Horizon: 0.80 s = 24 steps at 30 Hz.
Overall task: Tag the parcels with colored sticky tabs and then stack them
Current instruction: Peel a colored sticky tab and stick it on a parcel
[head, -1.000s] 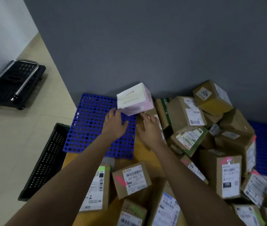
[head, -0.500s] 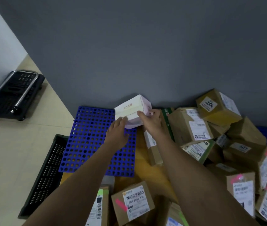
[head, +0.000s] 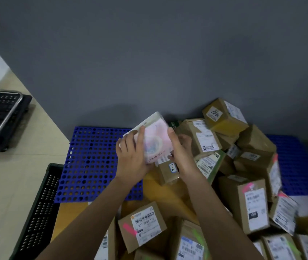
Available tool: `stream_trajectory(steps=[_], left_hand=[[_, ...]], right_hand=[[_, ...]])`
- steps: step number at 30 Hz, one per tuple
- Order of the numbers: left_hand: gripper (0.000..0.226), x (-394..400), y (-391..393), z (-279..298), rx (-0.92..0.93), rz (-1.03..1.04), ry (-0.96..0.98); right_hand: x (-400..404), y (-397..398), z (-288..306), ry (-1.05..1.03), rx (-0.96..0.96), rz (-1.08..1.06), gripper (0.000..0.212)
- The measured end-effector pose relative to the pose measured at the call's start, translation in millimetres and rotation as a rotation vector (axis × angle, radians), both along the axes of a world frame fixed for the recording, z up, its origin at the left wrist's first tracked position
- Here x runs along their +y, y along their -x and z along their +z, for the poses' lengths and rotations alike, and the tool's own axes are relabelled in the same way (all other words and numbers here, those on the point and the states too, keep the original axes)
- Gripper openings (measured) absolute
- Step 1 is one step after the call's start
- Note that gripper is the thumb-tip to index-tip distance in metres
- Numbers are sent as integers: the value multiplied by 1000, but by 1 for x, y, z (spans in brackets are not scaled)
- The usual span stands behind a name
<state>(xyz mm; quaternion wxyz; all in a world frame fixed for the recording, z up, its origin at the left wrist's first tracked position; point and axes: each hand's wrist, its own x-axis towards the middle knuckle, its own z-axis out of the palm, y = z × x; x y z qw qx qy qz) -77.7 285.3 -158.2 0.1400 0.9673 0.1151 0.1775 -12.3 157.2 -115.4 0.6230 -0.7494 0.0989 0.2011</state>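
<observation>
We hold glossy white-pink box (head: 150, 138) above edge of perforated blue plastic mat (head: 91, 162); our left hand (head: 132, 158) grips its left side, our right hand (head: 180, 151) clasps its right edge. Box print blurred, unreadable. Brown cardboard parcels (head: 239, 166) heaped at right, some pink-tabbed, lower ones cut off

My left hand (head: 132, 158) and right hand (head: 180, 152) cover the lower face of the white box (head: 150, 136); its print is motion-blurred, unreadable. Parcels at 5 o'clock (head: 281, 248) are cut off by the bottom edge, labels too smeared to read. The black cart (head: 1, 117) at 9 o'clock is clipped by the left edge. The black crate (head: 38, 212) at 7 o'clock runs off the bottom.
</observation>
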Motion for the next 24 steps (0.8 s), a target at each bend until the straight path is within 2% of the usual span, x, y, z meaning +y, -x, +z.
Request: stream_trajectory(steps=[1,2,3,5,7,8,12,16,19,22,24], left_hand=[[110,-3,0,5,13,14,167],[114,-6,2,12,59,15,398],[116,-9,5,21,123,-15,676],[99,-13,13,33,215,-105,1178],[77,-19,24,42,309,-179,1490],[76,-22,29,43,354,-208,1576],[80,-28,42,45,471,-283,1672],[59,-31,56,51,484,-306,1748],[55,-36,60,51,437,-304,1826],[62,-40,61,55,393,-282,1715],[59,-42,60,56,373,-191,1532]], right_hand=[[-10,5,4,-58,-67,-4,64],[-20,10,6,-93,-115,4,63],[-29,15,7,-123,-136,27,71],[-44,25,7,-166,-93,132,87],[-53,38,10,-270,-25,230,77],[-57,45,9,-329,10,254,70],[-72,68,13,-425,-10,284,64],[-85,84,16,-434,3,342,68],[-90,92,18,-374,5,366,73],[-101,89,19,-309,26,270,66],[-115,86,27,-217,61,207,44]])
